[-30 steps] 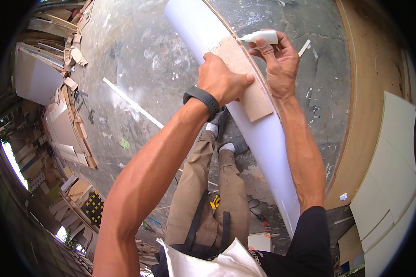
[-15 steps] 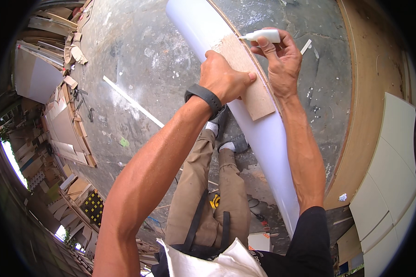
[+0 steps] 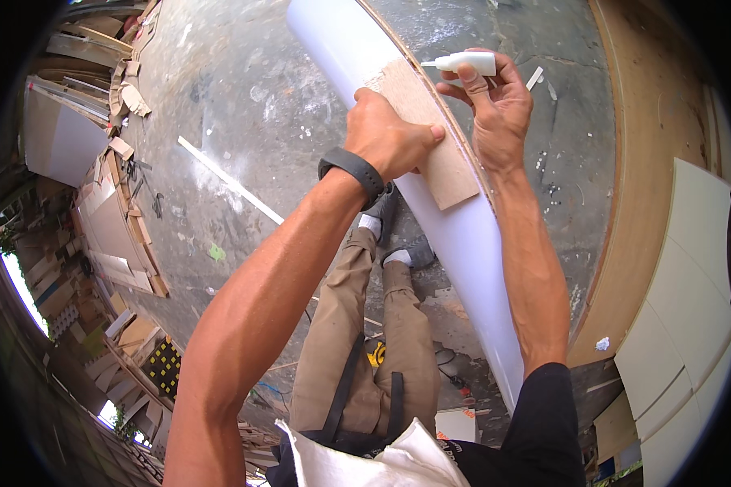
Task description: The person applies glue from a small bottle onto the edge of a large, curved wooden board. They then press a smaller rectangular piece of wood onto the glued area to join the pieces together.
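A long white curved panel with a wood-coloured edge stretches diagonally in front of me, from the far middle down to my right arm. Against its white face lies a thin strip of light wood. My left hand is closed on this wood strip, thumb near the panel's right edge and fingers partly hidden behind. Between the thumb and fingers of my right hand is a small white glue bottle, held sideways. Its thin nozzle points left, close to the panel's edge; whether it touches I cannot tell.
A narrow white strip lies on the grey concrete floor to the left. Stacked board offcuts line the far left side. On the right stand a long brown wooden board and pale panels. My legs are below the panel.
The glue bottle and my right hand have shifted slightly right relative to the panel's edge. My left hand keeps its hold on the wood strip; the panel appears slightly farther left.
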A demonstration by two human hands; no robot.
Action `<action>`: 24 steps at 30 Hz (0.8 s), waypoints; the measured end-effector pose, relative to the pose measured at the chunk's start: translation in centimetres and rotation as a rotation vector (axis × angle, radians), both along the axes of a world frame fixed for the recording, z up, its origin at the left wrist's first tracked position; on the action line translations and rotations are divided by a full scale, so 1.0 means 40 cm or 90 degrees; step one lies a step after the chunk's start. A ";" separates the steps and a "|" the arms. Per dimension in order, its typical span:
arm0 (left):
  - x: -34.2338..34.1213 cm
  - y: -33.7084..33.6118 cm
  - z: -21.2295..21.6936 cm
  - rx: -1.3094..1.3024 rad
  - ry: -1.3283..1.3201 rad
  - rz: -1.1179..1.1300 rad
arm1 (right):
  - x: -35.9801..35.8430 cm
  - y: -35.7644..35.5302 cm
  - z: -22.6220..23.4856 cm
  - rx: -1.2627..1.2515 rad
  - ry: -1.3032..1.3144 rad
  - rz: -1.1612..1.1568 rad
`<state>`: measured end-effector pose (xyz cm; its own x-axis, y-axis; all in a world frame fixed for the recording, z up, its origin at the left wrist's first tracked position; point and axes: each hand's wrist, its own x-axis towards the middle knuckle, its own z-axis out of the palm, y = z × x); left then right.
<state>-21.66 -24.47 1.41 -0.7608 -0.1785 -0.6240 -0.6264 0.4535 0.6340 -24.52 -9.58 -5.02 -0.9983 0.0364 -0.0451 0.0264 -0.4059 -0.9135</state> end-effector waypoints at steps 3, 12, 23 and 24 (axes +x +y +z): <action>-0.003 0.004 0.007 -0.002 -0.011 -0.003 | 0.011 0.018 0.000 0.033 -0.003 0.012; 0.000 0.000 -0.006 -0.004 -0.010 -0.007 | 0.022 0.016 -0.004 0.072 0.005 0.007; 0.003 0.000 -0.002 -0.008 -0.007 -0.009 | 0.023 0.016 -0.009 0.110 0.014 0.012; 0.003 -0.002 -0.005 -0.003 -0.005 -0.007 | 0.023 0.016 -0.009 0.111 0.013 0.012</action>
